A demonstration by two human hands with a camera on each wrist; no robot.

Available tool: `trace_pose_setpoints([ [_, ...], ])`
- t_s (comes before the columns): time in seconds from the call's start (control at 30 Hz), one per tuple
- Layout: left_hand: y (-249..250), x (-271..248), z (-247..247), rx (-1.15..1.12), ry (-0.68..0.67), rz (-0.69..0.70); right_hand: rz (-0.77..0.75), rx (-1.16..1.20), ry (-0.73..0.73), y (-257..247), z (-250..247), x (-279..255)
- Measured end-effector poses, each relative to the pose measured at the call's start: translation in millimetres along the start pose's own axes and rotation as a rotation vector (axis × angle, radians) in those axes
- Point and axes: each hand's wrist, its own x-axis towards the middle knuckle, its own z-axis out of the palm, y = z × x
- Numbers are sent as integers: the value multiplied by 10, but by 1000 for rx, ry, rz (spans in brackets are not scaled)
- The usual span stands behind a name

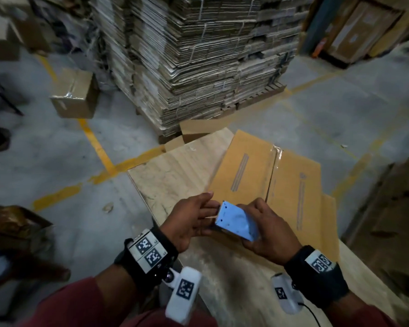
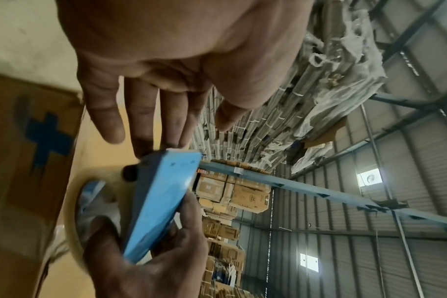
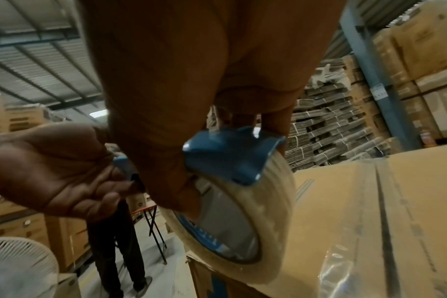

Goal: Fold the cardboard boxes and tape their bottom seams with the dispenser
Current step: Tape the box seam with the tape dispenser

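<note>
The right hand [image 1: 267, 228] grips the blue tape dispenser [image 1: 236, 220] around its body, holding it just above the near left corner of the folded box [image 1: 290, 185] that stands on the wooden table [image 1: 175, 175]. The left hand [image 1: 189, 223] reaches to the dispenser's front edge with its fingers [image 2: 140, 129] nearly straight, their tips touching the blade end; whether they pinch a loose tape end cannot be told, as that spot is blurred. From the right wrist view, the clear tape roll [image 3: 245, 203] sits in the dispenser just beside the box's top face. That face shows the two flaps closed, with a shiny strip of tape [image 1: 275, 161] running along the centre seam and over the far edge, so this box's seam looks already sealed, or nearly so. A taped box [image 1: 75, 94] sits on the floor at the far left, likely finished. Beyond the table, the tall pallet of flat cardboard [image 1: 194, 55] suggests that many boxes remain to fold and tape. The hands seem to be readying the tape for the next run.
</note>
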Motion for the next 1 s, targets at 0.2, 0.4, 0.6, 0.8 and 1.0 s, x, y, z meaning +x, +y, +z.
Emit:
trace_pose_setpoints([
  [0.2,5,10,-146,12,-12,-37,-32,-70,-65,-17,49,85],
  [0.4,-74,25,-142,-71,6,-78,-51,86,-36,-17,4,77],
  [0.6,-145,59,-130,-92,22,-19,-62,147,-60,-41,-44,153],
  [0.8,-148,208,-264,-96,78,-22,-97,257,-69,-109,-48,239],
  [1.0,33,326,-351,68,201,100,-169,-147,-111,-202,-196,245],
])
